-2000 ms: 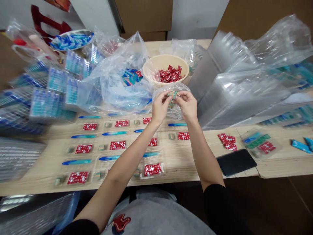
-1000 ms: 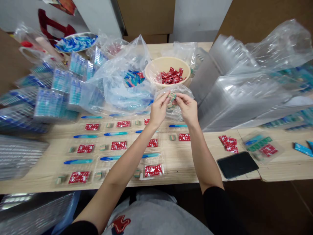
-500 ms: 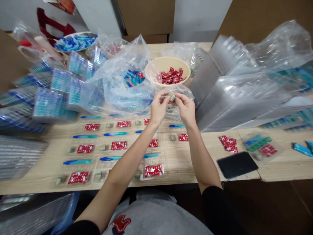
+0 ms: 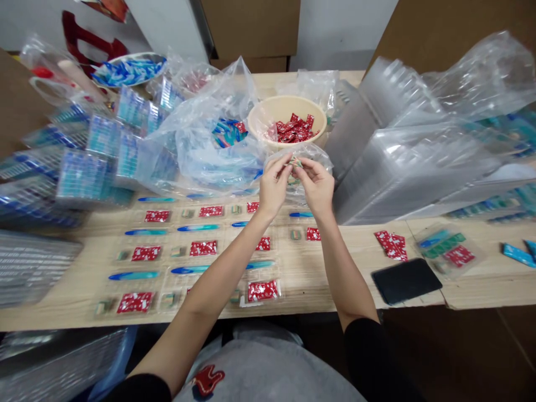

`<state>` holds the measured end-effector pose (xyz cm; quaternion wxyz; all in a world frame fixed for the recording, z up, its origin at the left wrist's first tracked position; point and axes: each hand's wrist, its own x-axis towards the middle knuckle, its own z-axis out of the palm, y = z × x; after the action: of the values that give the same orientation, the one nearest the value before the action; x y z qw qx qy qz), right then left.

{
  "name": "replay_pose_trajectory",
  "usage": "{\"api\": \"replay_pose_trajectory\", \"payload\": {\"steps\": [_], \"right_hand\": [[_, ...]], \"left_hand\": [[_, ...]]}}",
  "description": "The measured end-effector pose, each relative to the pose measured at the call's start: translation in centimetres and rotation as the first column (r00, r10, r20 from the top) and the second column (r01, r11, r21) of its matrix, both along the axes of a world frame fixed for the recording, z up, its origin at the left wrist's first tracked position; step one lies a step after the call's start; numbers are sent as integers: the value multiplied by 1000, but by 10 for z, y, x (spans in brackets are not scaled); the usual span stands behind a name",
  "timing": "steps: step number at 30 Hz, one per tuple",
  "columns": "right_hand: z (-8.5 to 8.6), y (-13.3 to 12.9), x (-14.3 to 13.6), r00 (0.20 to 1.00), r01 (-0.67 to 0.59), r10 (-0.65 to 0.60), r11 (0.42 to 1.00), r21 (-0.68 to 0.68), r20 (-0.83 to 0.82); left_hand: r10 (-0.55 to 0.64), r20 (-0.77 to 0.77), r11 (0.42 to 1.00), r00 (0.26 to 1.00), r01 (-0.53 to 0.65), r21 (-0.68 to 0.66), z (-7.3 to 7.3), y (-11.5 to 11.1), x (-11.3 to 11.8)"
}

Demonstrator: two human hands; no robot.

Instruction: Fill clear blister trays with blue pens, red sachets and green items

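Observation:
A small green and cream striped piece (image 4: 295, 162) is pinched between the fingertips of my left hand (image 4: 274, 181) and my right hand (image 4: 316, 181). Both hands are over a clear plastic bag (image 4: 299, 195), just in front of a cream bowl (image 4: 288, 104) of red packets (image 4: 295, 128). Below and to the left, several clear trays lie in rows, holding blue pens (image 4: 198, 228), red packets and small striped pieces (image 4: 178, 252). Another tray, with a red packet (image 4: 313, 234) in it, is partly covered by my right forearm.
Stacked clear trays (image 4: 402, 167) stand at the right, packed pen bundles (image 4: 81, 176) at the left. A black phone (image 4: 406, 281), loose red packets (image 4: 391, 245) and a filled tray (image 4: 450, 249) lie front right.
The striped piece has turned between my fingertips and looks more spread out. My fingers have shifted slightly around it; the trays and bowl have stayed put.

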<state>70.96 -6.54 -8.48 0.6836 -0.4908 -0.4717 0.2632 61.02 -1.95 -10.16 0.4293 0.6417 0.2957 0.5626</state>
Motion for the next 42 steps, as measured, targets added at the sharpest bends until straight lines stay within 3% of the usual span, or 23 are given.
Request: {"api": "replay_pose_trajectory", "payload": {"steps": [8,12,17,25,29,37,42], "right_hand": [[-5,-4,-4,979,129,-139,989,73,152],[-3,-5,-4,990,71,-77,996,56,119],[0,-6,1,998,-1,1,1000,5,65],[6,-9,5,995,-89,88,995,-34,-41],[9,-9,7,994,-104,104,993,-50,-17],[7,-7,3,993,-112,113,993,-38,30],[-1,-4,2,990,-123,121,992,16,75]], "left_hand": [[-42,115,982,992,62,-178,3,-6,7],[-28,114,978,993,51,-203,5,-5,6],[-20,34,991,999,25,-134,9,-2,-1],[-135,79,947,988,152,-282,15,2,-4],[-153,145,923,977,194,-333,12,7,-4],[-133,161,934,978,178,-310,9,9,-6],[-212,215,910,953,273,-311,9,9,-10]]}}
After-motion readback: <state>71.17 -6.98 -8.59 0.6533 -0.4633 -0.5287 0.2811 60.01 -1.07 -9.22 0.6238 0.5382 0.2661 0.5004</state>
